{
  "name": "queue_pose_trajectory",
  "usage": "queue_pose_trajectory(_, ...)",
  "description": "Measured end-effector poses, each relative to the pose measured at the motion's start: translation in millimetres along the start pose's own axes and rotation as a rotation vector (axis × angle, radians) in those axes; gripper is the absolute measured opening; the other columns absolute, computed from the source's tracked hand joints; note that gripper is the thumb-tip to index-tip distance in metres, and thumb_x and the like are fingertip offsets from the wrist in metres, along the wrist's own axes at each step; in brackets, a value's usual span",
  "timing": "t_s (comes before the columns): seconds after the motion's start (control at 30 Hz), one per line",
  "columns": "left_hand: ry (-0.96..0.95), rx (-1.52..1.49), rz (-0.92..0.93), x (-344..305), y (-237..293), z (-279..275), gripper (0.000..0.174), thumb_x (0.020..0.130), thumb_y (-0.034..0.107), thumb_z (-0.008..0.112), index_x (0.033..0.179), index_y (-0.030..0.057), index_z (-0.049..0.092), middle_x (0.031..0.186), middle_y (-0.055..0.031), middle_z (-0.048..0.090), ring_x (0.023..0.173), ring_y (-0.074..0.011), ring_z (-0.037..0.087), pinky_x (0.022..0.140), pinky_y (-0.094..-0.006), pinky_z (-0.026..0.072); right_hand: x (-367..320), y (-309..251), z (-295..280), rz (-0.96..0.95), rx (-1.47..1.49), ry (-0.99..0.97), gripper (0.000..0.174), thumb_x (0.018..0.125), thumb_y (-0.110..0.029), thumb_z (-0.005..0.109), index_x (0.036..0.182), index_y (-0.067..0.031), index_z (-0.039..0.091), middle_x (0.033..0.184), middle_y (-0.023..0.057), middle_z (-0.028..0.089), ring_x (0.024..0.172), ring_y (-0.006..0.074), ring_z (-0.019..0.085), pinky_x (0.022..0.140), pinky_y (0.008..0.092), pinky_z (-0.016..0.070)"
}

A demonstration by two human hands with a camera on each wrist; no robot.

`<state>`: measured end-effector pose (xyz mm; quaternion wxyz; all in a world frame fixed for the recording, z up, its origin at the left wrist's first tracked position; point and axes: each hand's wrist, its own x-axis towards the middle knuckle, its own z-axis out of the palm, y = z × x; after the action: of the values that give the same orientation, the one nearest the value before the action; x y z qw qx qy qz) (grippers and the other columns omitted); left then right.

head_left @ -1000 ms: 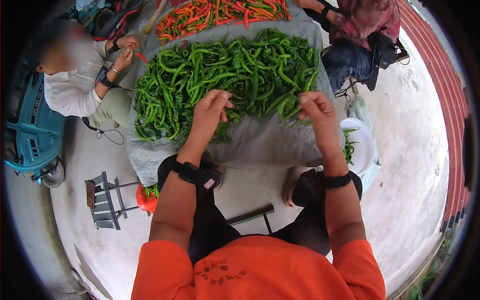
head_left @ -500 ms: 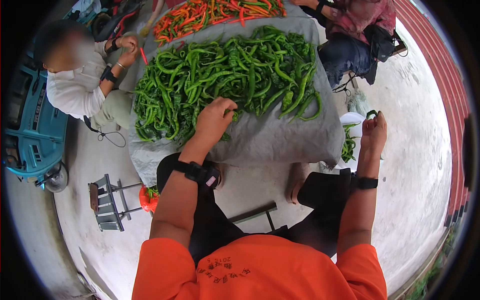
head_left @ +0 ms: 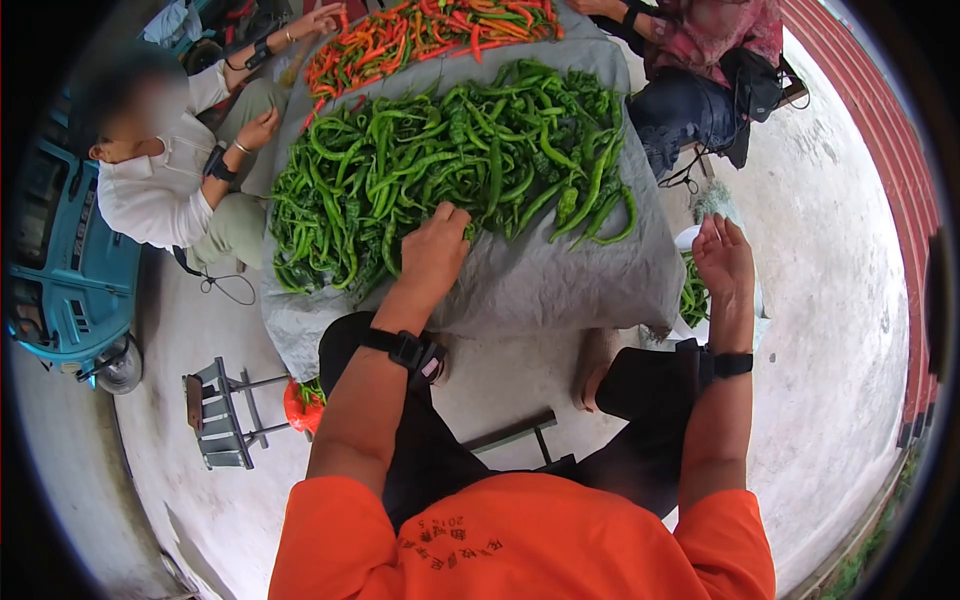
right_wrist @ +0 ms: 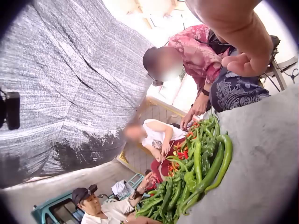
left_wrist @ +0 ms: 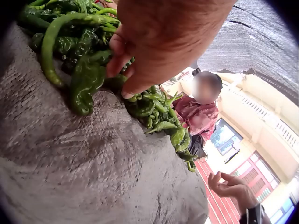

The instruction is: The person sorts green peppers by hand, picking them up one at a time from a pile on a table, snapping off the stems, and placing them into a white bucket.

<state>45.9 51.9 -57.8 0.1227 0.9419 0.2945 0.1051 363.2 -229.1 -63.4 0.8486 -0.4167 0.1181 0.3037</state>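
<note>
Green peppers (head_left: pixel 450 150) lie heaped on a grey woven sheet (head_left: pixel 560 280). At the heap's near edge, the left hand (head_left: pixel 436 250) pinches a green pepper; the left wrist view shows thumb and fingers (left_wrist: pixel 122 60) closed on a dark green pepper (left_wrist: pixel 86 81). Off the sheet's right side, the right hand (head_left: pixel 724 262) is held above a white basin (head_left: pixel 688 238) with green peppers (head_left: pixel 692 292) in it. Its fingers are loosely bent and nothing shows in them. The right wrist view has this hand (right_wrist: pixel 238 32) only in part.
Red and orange peppers (head_left: pixel 430 35) lie at the sheet's far end. A person in white (head_left: pixel 160 190) sits at the left, another in a red patterned top (head_left: pixel 715 40) at the far right. A small stool (head_left: pixel 220 415) and a red bag of peppers (head_left: pixel 303 405) stand lower left.
The right hand has gone from the heap to over the basin with a green pepper and let it go. The left hand stays at the heap's near edge.
</note>
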Motion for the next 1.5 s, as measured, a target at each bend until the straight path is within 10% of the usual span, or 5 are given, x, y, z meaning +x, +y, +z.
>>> queue_pose_trajectory(0.57, 0.117, -0.219, 0.028, -4.4, -4.6, -5.5, 0.030, 0.078, 0.007, 0.068, 0.107, 0.0096, 0.059, 0.095, -0.0054, 0.061, 0.079, -0.0223, 0.062, 0.071, -0.0339, 0.0494, -36.8, 50.4, 86.0, 0.026, -0.219, -0.408, 0.030, 0.093, -0.025, 0.054, 0.116, -0.0052, 0.056, 0.095, 0.0015, 0.066, 0.073, 0.0111, 0.060, 0.068, 0.0264, 0.0502)
queue_pose_trajectory(0.77, 0.164, -1.279, -0.161, 0.0, -2.2, -23.6, 0.022, 0.094, 0.012, 0.058, 0.113, 0.0010, 0.056, 0.100, -0.0071, 0.062, 0.088, -0.0157, 0.064, 0.075, -0.0270, 0.0517, -64.5, 65.0, 113.0, -0.036, -0.607, -0.705, 0.034, 0.093, -0.027, 0.055, 0.120, -0.0062, 0.054, 0.104, 0.0041, 0.065, 0.074, 0.0107, 0.060, 0.066, 0.0244, 0.0482)
queue_pose_trajectory(1.17, -0.058, -1.505, -0.324, -4.1, 5.2, -30.2, 0.022, 0.095, 0.016, 0.057, 0.111, 0.0012, 0.059, 0.096, -0.0071, 0.064, 0.081, -0.0182, 0.067, 0.070, -0.0272, 0.0523, -91.8, 144.7, 136.7, -0.152, -0.789, -0.736, 0.011, 0.090, -0.012, 0.063, 0.097, -0.0036, 0.061, 0.087, 0.0012, 0.064, 0.073, 0.0056, 0.057, 0.060, 0.0199, 0.0492)
queue_pose_trajectory(1.27, 0.251, -0.943, -0.271, -3.4, -11.4, -31.3, 0.021, 0.093, 0.016, 0.060, 0.109, 0.0020, 0.061, 0.094, -0.0059, 0.064, 0.068, -0.0139, 0.062, 0.064, -0.0255, 0.0492, -91.0, 136.4, 142.9, -0.369, -0.871, -0.589, 0.009, 0.089, -0.011, 0.064, 0.090, -0.0023, 0.061, 0.077, 0.0014, 0.064, 0.067, 0.0056, 0.057, 0.058, 0.0208, 0.0487)
queue_pose_trajectory(1.5, 0.176, -0.420, -0.223, -9.6, -26.4, -16.6, 0.037, 0.081, 0.006, 0.064, 0.116, 0.0111, 0.054, 0.109, -0.0099, 0.061, 0.094, -0.0304, 0.061, 0.076, -0.0409, 0.0495, -85.7, 145.9, 134.0, -0.436, -1.189, -0.571, 0.016, 0.088, -0.016, 0.065, 0.089, -0.0012, 0.060, 0.075, 0.0057, 0.065, 0.064, 0.0109, 0.061, 0.055, 0.0241, 0.0483)
